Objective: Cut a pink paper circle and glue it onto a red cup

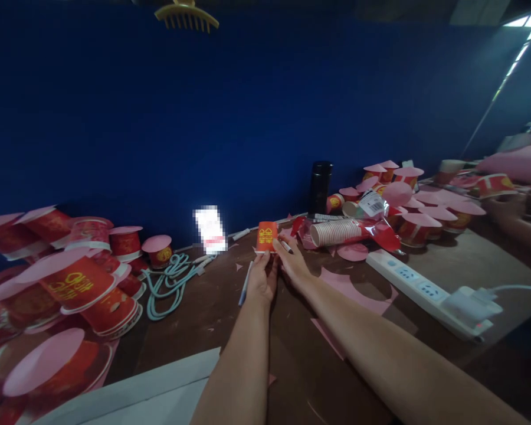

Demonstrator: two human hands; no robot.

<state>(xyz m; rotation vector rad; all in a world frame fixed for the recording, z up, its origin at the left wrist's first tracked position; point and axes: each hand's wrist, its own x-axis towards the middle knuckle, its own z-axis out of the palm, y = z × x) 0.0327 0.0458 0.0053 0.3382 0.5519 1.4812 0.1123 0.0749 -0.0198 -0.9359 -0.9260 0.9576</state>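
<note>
A small red paper cup point(266, 235) with gold characters stands upside down on the brown table point(212, 319), straight ahead. My left hand point(262, 277) reaches to its near side, fingertips touching the cup's lower rim. My right hand point(293, 262) lies just right of the cup, its fingers against the cup's side, with a thin white pen-like stick point(286, 246) held among them. A white stick point(245, 283) lies on the table beside my left hand.
Piles of red cups capped with pink paper discs sit at the left point(71, 283) and back right point(425, 215). A bagged sleeve of cups point(343, 231), a black bottle point(320, 188), a white power strip point(425, 289), a coiled teal cord point(170, 280) and pink paper scraps point(358, 289) lie around.
</note>
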